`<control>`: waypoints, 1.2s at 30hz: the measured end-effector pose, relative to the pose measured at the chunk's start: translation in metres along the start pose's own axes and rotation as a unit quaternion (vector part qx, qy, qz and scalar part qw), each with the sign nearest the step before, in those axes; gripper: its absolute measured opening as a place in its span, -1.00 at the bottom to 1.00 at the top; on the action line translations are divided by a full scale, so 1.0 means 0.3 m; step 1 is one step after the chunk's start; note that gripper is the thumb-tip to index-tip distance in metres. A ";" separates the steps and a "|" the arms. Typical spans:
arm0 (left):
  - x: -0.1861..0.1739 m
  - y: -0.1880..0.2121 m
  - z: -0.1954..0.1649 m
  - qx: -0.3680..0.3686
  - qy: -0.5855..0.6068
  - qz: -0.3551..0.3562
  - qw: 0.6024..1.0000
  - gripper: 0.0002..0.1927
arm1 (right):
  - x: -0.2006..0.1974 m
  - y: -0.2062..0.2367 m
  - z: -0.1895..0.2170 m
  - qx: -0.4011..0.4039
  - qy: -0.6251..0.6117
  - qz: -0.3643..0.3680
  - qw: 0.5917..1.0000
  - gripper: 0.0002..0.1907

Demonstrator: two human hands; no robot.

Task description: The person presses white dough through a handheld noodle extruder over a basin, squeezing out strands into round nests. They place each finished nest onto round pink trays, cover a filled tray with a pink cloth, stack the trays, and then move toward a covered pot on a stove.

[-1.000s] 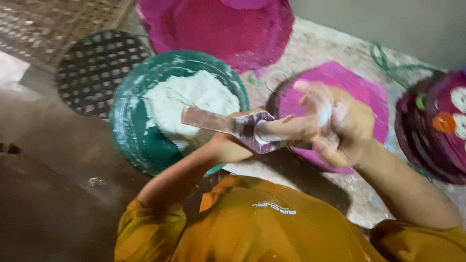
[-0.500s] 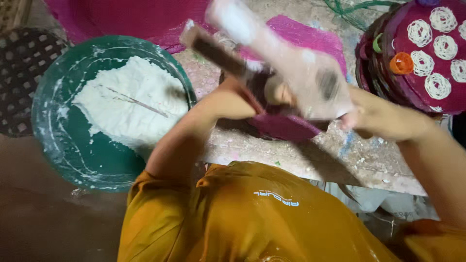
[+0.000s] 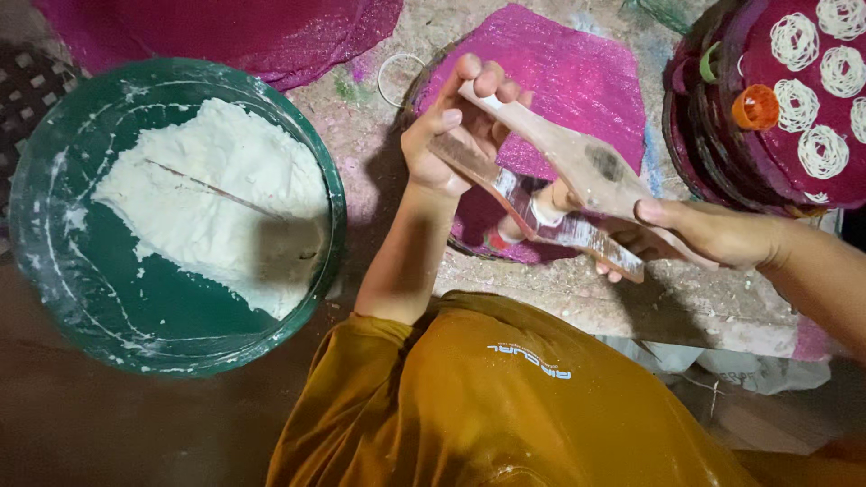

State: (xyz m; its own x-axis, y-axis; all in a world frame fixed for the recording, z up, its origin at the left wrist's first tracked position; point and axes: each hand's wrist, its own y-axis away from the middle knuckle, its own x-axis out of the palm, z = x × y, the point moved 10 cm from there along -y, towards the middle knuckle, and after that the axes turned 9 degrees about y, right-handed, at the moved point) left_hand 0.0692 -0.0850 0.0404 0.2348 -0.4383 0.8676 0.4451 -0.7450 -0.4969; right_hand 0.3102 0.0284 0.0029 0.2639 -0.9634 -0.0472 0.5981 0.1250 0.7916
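Observation:
My left hand [image 3: 451, 135] grips the far ends of a two-armed wooden press [image 3: 577, 162]. My right hand [image 3: 704, 236] holds the near ends of the same press. A small white cylinder [image 3: 544, 206] sits between the press arms. The press is held a little above a round tray covered by a pink mesh mat [image 3: 568, 68]. To the left stands a green basin [image 3: 36, 189] with a mound of white dough [image 3: 216, 189] in it.
At the right edge is a stack of dark red trays [image 3: 776, 180] carrying white noodle coils [image 3: 821, 149] and an orange cap [image 3: 756, 106]. A large pink mat [image 3: 225, 32] lies at the top. A thin white ring [image 3: 397, 77] rests on the flecked floor.
The press has come down from a raised tilt to lie over the pink mat. My hands have spread apart along it. The view has shifted right and closer.

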 end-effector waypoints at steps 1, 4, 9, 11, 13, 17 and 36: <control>-0.041 -0.006 -0.002 0.012 0.013 -0.008 1.000 -0.61 | -0.030 -0.008 -0.015 0.022 0.029 -0.024 0.999 -0.01; -0.122 -0.026 -0.029 0.041 0.057 -0.012 0.997 -0.73 | -0.084 -0.051 -0.005 0.031 0.140 -0.067 0.987 -0.05; -0.169 -0.036 -0.106 0.062 0.060 0.031 0.996 -0.82 | -0.048 -0.143 0.091 -0.029 0.280 -0.117 0.952 0.01; -0.198 -0.020 -0.115 0.058 0.052 0.023 0.997 -0.81 | -0.015 -0.151 0.113 -0.037 0.233 -0.116 0.965 0.02; -0.221 -0.010 -0.108 0.082 0.054 0.027 0.995 -0.76 | -0.004 -0.136 0.121 -0.013 0.208 -0.111 0.972 0.01; -0.221 -0.040 -0.066 0.105 0.051 0.060 0.991 -0.67 | -0.054 -0.081 0.130 0.056 0.216 -0.140 0.965 -0.05; -0.207 -0.095 -0.116 0.050 -0.036 -0.090 0.994 -0.64 | -0.080 -0.108 0.170 -0.050 0.137 -0.210 0.967 -0.23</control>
State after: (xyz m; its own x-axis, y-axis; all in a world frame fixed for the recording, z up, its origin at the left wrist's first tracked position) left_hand 0.0119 -0.0540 0.0000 0.2034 -0.2615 0.9435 0.5677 -0.7536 -0.3312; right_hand 0.2457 0.0355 0.0093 0.1634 -0.8371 -0.5220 0.7631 -0.2281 0.6047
